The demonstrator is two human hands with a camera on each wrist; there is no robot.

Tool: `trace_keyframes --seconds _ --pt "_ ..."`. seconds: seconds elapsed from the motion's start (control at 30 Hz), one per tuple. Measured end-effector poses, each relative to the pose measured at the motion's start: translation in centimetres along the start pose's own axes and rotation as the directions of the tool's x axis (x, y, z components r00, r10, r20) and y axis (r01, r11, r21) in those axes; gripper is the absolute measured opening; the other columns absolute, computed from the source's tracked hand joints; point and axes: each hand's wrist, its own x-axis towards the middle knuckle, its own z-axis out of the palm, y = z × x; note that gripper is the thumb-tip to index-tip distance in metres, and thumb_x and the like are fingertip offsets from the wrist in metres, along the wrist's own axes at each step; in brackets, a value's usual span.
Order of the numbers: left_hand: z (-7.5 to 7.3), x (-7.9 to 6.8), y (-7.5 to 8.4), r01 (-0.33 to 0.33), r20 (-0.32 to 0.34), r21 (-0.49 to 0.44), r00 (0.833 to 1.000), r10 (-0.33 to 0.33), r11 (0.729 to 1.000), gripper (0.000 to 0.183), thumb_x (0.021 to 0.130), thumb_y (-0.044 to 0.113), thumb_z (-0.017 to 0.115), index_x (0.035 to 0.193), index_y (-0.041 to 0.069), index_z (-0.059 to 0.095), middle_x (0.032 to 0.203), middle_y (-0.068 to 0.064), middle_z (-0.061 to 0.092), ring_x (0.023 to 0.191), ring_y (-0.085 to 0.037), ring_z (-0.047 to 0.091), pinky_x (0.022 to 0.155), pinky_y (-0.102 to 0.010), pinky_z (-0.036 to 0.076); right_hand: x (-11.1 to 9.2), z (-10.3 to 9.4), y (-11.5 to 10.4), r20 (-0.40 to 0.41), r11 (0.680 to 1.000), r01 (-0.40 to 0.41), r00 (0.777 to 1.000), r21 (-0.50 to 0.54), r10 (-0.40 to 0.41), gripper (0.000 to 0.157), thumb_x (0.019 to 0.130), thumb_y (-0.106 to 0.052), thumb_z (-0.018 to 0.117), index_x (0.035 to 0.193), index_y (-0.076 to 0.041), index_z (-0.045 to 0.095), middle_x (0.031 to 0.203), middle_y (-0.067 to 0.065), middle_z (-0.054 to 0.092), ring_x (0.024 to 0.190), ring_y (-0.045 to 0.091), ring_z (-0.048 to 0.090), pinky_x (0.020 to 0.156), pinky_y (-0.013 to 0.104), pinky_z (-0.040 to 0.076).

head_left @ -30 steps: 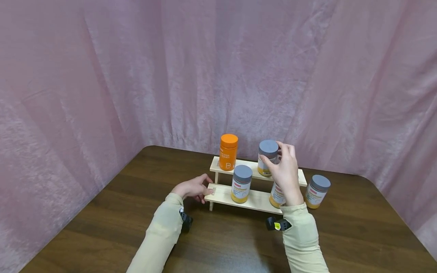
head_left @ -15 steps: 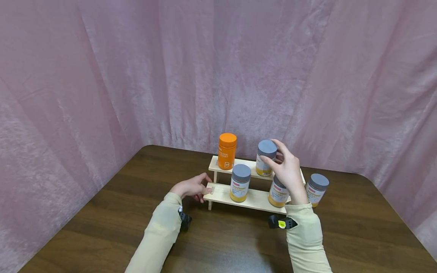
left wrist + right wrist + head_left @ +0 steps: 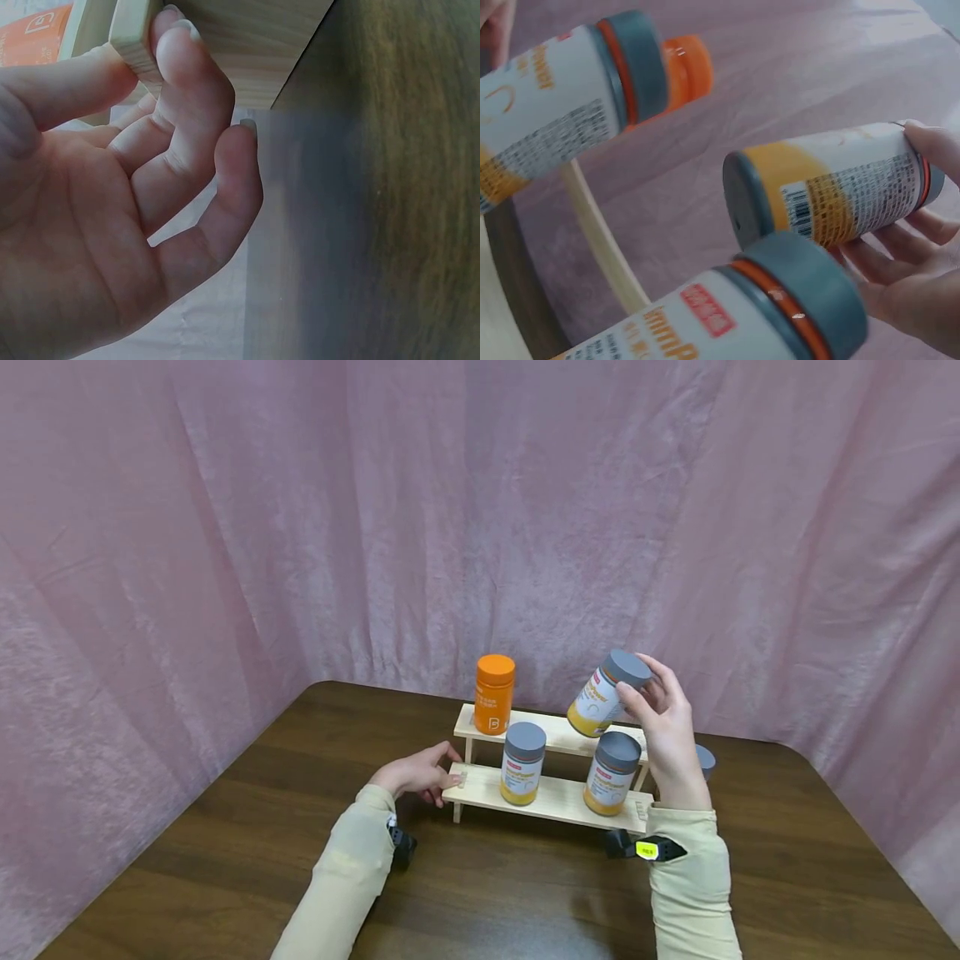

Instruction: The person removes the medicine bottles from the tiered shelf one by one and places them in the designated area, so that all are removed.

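My right hand (image 3: 667,727) grips a grey-lidded supplement bottle (image 3: 600,697) near its lid, tilted and raised over the upper board of a two-tier wooden rack (image 3: 558,800). In the right wrist view, thumb and fingers wrap the lid end of that bottle (image 3: 832,187). My left hand (image 3: 420,774) pinches the left end of the rack's lower board; the left wrist view has thumb and fingertips on either side of the board end (image 3: 135,37). Two matching bottles stand upright on the lower board, one left (image 3: 522,764) and one right (image 3: 612,774). An orange bottle (image 3: 494,695) stands at the upper board's left.
Another grey-lidded bottle (image 3: 705,762) stands on the table right of the rack, mostly hidden behind my right wrist. The dark wooden table (image 3: 247,827) reaches back to a pink curtain (image 3: 420,527).
The grey-lidded bottle, upright over the upper board before, has been lifted and tilted rightward by my right hand. My left hand keeps its hold on the rack.
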Motion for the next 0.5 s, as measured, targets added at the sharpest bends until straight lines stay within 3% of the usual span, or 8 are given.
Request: trace_keyframes --seconds 0.17,0.33,0.5 --pt "0.0 0.0 0.1 -0.002 0.002 -0.003 1.000 0.002 1.000 0.034 0.097 0.012 0.056 0.124 0.004 0.038 0.068 -0.005 0.059 0.054 -0.012 0.057 0.052 -0.024 0.045 -0.3 -1.3 -0.7 0.070 0.990 0.075 0.994 0.119 -0.084 0.052 0.098 -0.007 0.054 0.147 -0.012 0.036 0.123 -0.005 0.057 0.111 0.009 0.054 0.086 0.023 0.046" --pt "0.1 0.0 0.1 -0.008 -0.005 -0.005 1.000 0.008 1.000 0.034 0.096 0.012 0.057 0.123 0.003 0.038 0.067 -0.005 0.059 0.053 -0.012 0.057 0.052 -0.024 0.045 -0.6 -3.1 -1.3 0.130 0.958 0.159 0.973 0.237 -0.193 0.053 0.098 0.002 0.047 0.148 -0.008 0.033 0.122 -0.002 0.059 0.109 0.008 0.054 0.085 0.021 0.046" --pt "0.1 -0.1 0.1 0.006 -0.013 -0.001 1.000 -0.006 1.000 0.034 0.097 0.013 0.057 0.124 0.004 0.038 0.068 -0.005 0.059 0.054 -0.013 0.058 0.054 -0.025 0.046 -1.0 -5.2 -1.3 0.170 0.950 0.195 0.956 0.244 -0.240 0.052 0.098 0.004 0.045 0.148 -0.004 0.032 0.123 -0.001 0.060 0.106 0.008 0.056 0.082 0.020 0.048"
